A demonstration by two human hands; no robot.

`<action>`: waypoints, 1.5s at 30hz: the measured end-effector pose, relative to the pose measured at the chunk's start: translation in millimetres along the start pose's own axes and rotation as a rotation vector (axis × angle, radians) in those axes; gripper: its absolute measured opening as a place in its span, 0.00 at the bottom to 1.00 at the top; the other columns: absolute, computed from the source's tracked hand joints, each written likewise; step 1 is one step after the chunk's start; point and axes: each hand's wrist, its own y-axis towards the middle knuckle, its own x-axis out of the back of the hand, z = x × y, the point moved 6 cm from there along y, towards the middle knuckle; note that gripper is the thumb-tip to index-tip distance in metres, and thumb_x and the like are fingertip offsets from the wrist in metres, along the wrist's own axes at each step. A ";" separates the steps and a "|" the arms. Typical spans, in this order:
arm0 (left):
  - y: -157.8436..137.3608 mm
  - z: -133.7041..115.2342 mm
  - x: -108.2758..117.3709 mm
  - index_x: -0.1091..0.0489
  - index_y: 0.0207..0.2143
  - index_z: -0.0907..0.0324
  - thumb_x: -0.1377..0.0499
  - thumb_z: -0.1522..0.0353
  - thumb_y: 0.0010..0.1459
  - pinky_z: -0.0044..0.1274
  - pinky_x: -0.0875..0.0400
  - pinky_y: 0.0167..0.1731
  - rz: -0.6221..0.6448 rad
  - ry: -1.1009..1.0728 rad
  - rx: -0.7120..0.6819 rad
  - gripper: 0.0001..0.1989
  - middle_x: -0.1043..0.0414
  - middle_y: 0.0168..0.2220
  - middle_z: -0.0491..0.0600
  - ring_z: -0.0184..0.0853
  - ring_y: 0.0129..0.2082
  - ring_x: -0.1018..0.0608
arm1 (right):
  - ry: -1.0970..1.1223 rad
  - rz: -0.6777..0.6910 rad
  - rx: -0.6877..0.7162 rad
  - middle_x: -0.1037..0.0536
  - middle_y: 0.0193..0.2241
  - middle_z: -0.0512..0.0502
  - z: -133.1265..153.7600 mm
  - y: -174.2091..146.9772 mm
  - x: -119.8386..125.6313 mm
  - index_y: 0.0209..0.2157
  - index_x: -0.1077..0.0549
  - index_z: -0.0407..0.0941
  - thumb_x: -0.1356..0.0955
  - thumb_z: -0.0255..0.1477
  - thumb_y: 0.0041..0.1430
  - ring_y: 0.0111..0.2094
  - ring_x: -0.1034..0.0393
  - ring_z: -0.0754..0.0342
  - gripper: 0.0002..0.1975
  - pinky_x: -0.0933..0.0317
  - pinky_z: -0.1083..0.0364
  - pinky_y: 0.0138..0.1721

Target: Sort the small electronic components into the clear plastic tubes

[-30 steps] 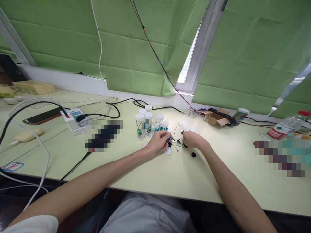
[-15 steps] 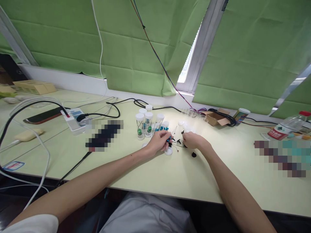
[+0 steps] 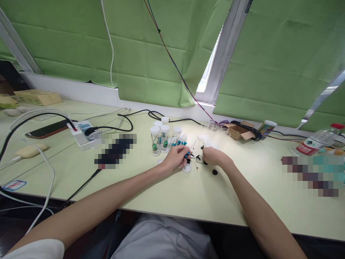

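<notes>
My left hand [image 3: 176, 158] is closed over the table, thumb and fingertips pinched on a small shiny blue part [image 3: 186, 155]. A thin wire [image 3: 193, 144] rises just past its fingertips. Beneath those fingers are a round white cap [image 3: 186, 168] and some black pieces [image 3: 188, 161]. My right hand [image 3: 215, 157] is curled with its fingers pointing down at the tabletop, and whatever it grips is hidden. Small black parts [image 3: 198, 157] and thin wire-like pieces lie between the hands. A black round piece [image 3: 215, 172] rests just below my right hand.
Clear tubes with white caps [image 3: 155, 141], some holding green or blue parts, stand left of my hands. More blue parts [image 3: 183, 143] and white caps [image 3: 206, 139] lie behind. A power strip [image 3: 82, 135] sits left; an open cardboard box [image 3: 238, 131] and bottle [image 3: 314, 141] right.
</notes>
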 end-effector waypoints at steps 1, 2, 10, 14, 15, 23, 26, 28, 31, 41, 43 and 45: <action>0.2 0.3 0.0 0.32 0.30 0.63 0.46 0.64 0.64 0.16 0.48 0.10 -0.002 -0.003 0.001 0.13 0.29 0.27 0.47 0.21 0.12 0.33 | 0.004 -0.003 -0.003 0.22 0.39 0.32 -0.2 -0.5 0.5 0.40 0.25 0.38 0.39 0.20 0.62 0.37 0.25 0.47 0.11 0.42 0.56 0.29; 0.3 0.5 0.1 0.32 0.30 0.63 0.46 0.64 0.64 0.16 0.48 0.10 -0.004 -0.005 0.002 0.13 0.29 0.27 0.47 0.21 0.12 0.33 | 0.009 -0.007 -0.005 0.22 0.39 0.33 -0.5 -1.2 1.3 0.40 0.25 0.38 0.39 0.21 0.62 0.37 0.25 0.47 0.11 0.43 0.56 0.29; -0.6 0.0 -0.1 0.32 0.30 0.63 0.46 0.65 0.64 0.16 0.48 0.09 -0.008 -0.003 0.012 0.12 0.29 0.27 0.47 0.21 0.12 0.34 | 0.070 -0.018 0.043 0.22 0.37 0.37 -6.0 -4.0 6.6 0.34 0.24 0.40 0.35 0.25 0.59 0.35 0.27 0.50 0.07 0.44 0.57 0.28; -0.9 -0.5 -0.4 0.32 0.30 0.63 0.45 0.65 0.64 0.15 0.48 0.10 -0.012 -0.012 0.012 0.12 0.29 0.26 0.47 0.21 0.12 0.34 | 0.101 -0.012 0.066 0.22 0.35 0.39 -7.1 -3.0 6.0 0.32 0.25 0.41 0.32 0.25 0.57 0.35 0.28 0.50 0.04 0.44 0.57 0.29; -0.8 -0.4 -0.5 0.32 0.30 0.63 0.45 0.64 0.64 0.15 0.48 0.10 -0.011 -0.014 0.009 0.12 0.29 0.26 0.47 0.21 0.12 0.34 | 0.108 -0.011 0.071 0.22 0.35 0.39 -6.9 -2.9 5.9 0.31 0.25 0.41 0.32 0.25 0.57 0.35 0.28 0.51 0.03 0.44 0.57 0.29; 0.4 1.2 -0.1 0.32 0.30 0.63 0.44 0.63 0.63 0.16 0.47 0.09 0.001 -0.019 0.000 0.13 0.29 0.26 0.47 0.21 0.12 0.33 | 0.136 -0.012 0.081 0.23 0.32 0.39 -6.9 -2.5 6.2 0.30 0.25 0.40 0.34 0.25 0.58 0.34 0.30 0.51 0.05 0.45 0.57 0.28; -0.3 0.3 -0.6 0.32 0.30 0.63 0.45 0.64 0.64 0.15 0.47 0.10 0.004 -0.020 0.003 0.12 0.29 0.27 0.47 0.21 0.12 0.33 | 0.146 -0.006 0.072 0.23 0.32 0.40 -7.7 -2.8 6.7 0.32 0.24 0.41 0.32 0.26 0.57 0.34 0.29 0.50 0.05 0.44 0.57 0.29; -0.8 -0.5 -1.0 0.32 0.30 0.63 0.45 0.64 0.64 0.15 0.47 0.10 0.007 -0.013 0.002 0.13 0.29 0.27 0.47 0.21 0.12 0.33 | 0.151 -0.001 0.071 0.22 0.32 0.40 -7.8 -3.2 7.1 0.33 0.23 0.41 0.31 0.26 0.56 0.34 0.29 0.50 0.05 0.43 0.57 0.29; -1.4 -1.4 -1.1 0.32 0.30 0.63 0.46 0.64 0.64 0.15 0.46 0.10 0.004 -0.001 0.002 0.12 0.29 0.27 0.48 0.21 0.12 0.33 | 0.159 0.008 0.073 0.22 0.34 0.40 -7.9 -3.8 7.5 0.34 0.23 0.41 0.31 0.27 0.56 0.35 0.28 0.51 0.05 0.43 0.58 0.28; -2.0 -1.8 -1.4 0.31 0.30 0.63 0.45 0.64 0.64 0.16 0.46 0.10 0.004 0.007 0.000 0.12 0.29 0.27 0.47 0.21 0.12 0.33 | 0.199 0.046 0.086 0.20 0.37 0.40 -8.2 -8.9 10.3 0.36 0.22 0.40 0.31 0.26 0.55 0.32 0.28 0.53 0.08 0.44 0.59 0.23; -1.9 -1.8 -1.5 0.31 0.30 0.63 0.45 0.64 0.64 0.16 0.46 0.10 0.006 0.006 -0.003 0.12 0.28 0.27 0.47 0.21 0.12 0.33 | 0.207 0.051 0.089 0.20 0.37 0.41 -8.0 -10.2 11.4 0.36 0.22 0.40 0.31 0.26 0.54 0.32 0.28 0.53 0.08 0.44 0.59 0.22; -1.7 -1.5 -1.4 0.31 0.30 0.63 0.44 0.64 0.63 0.16 0.47 0.10 0.004 0.002 -0.004 0.12 0.28 0.26 0.48 0.21 0.12 0.34 | 0.215 0.057 0.088 0.20 0.38 0.41 -8.3 -11.4 12.2 0.36 0.22 0.40 0.32 0.26 0.54 0.32 0.28 0.53 0.08 0.44 0.59 0.22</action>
